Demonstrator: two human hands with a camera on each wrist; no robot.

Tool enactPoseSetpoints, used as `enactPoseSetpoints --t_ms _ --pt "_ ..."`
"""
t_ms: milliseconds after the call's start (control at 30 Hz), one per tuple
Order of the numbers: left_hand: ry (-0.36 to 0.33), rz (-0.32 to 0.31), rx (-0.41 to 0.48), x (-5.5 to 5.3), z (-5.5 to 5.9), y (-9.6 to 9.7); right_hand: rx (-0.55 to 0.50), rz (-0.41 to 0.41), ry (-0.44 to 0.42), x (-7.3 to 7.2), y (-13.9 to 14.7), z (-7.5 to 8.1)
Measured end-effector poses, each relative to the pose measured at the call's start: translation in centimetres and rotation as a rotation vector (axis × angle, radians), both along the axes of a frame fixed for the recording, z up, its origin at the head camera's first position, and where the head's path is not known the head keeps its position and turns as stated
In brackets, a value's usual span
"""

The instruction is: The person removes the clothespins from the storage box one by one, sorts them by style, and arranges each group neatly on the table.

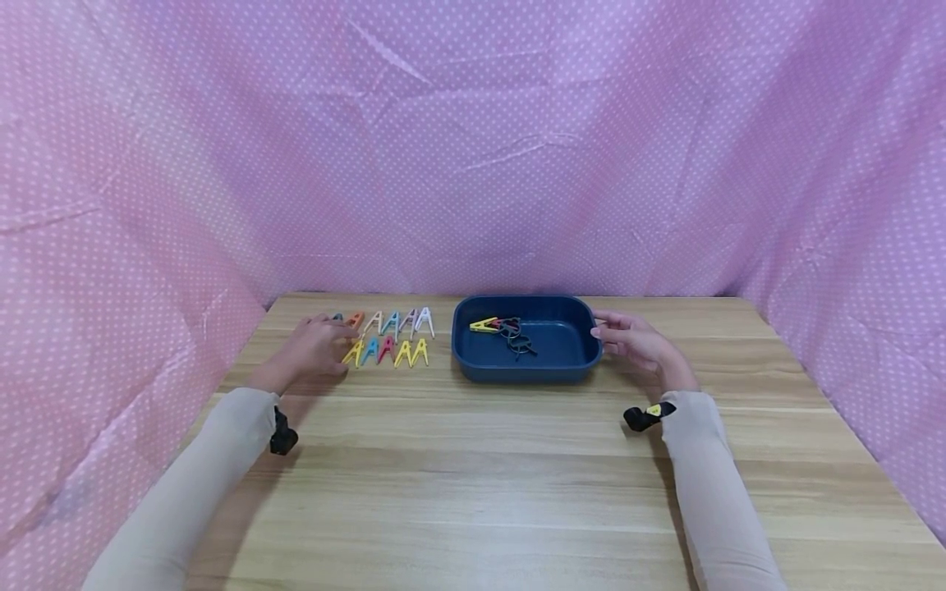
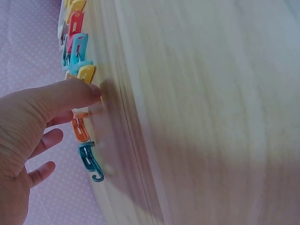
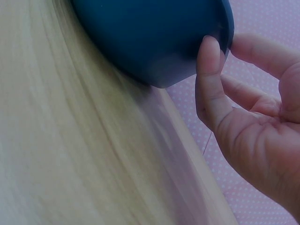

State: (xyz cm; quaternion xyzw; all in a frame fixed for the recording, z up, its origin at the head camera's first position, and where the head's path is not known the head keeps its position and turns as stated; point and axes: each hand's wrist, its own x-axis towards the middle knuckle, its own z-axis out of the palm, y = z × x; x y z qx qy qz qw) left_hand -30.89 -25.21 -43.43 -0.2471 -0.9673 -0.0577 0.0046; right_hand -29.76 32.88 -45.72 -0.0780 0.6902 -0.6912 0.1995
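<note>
My left hand (image 1: 314,349) hovers at the left end of two rows of plastic clothespins, fingers loosely bent. In the left wrist view, its thumb reaches beside a yellow clothespin (image 2: 86,73), while an orange clothespin (image 2: 80,129) and a teal clothespin (image 2: 89,161) lie just past the fingers. Nothing shows in its grasp. My right hand (image 1: 636,341) holds the right end of a dark blue basin (image 1: 528,375), thumb against the outer wall and fingers around the rim. Inside the basin lie a yellow clothespin (image 1: 484,325), a bit of red and some dark clips (image 1: 521,345).
Several more clothespins stretch rightward toward the basin, among them a white one (image 1: 424,320), a pink-red one (image 1: 386,349) and a yellow one (image 1: 420,352). They lie on a wood-grain table (image 1: 473,476). Pink dotted cloth (image 1: 502,148) hangs behind and along both sides.
</note>
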Motion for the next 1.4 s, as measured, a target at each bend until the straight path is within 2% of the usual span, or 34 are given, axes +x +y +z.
enactPoseSetpoints --t_ms 133,233,433,533,700,833,933,1067,1133,1267,1400 --pt "0.001 0.01 0.045 0.0 -0.1 0.2 0.042 0.016 0.039 0.0 0.1 -0.1" --pt "0.01 0.014 0.088 0.0 0.0 0.7 0.035 0.008 0.035 0.1 0.1 -0.1" --pt "0.023 -0.013 0.151 -0.3 1.3 2.7 0.023 -0.017 0.002 0.1 0.0 -0.1" --pt "0.01 -0.031 0.211 -0.5 2.2 4.3 0.04 -0.008 0.005 0.1 0.1 -0.1" --pt "-0.053 -0.045 0.328 -0.6 3.6 8.1 0.028 0.005 0.012 0.2 0.2 -0.1" --pt "-0.056 -0.1 0.339 -0.7 4.1 11.7 0.03 0.003 0.011 0.2 0.2 -0.2" --pt "-0.043 -0.153 0.332 -0.9 4.0 14.2 0.028 0.001 0.009 0.2 0.1 -0.1" --pt "-0.013 -0.186 0.333 -1.6 3.5 16.6 0.027 0.0 0.014 0.2 0.0 -0.1" --pt "-0.006 -0.181 0.343 -2.0 3.1 17.5 0.025 -0.001 0.017 0.2 -0.1 -0.1" --pt "-0.058 -0.156 0.393 -2.9 2.3 18.8 0.02 -0.006 0.015 0.2 -0.3 0.1" --pt "-0.087 -0.157 0.362 -3.5 1.3 20.0 0.009 0.002 0.017 0.2 -0.3 0.1"
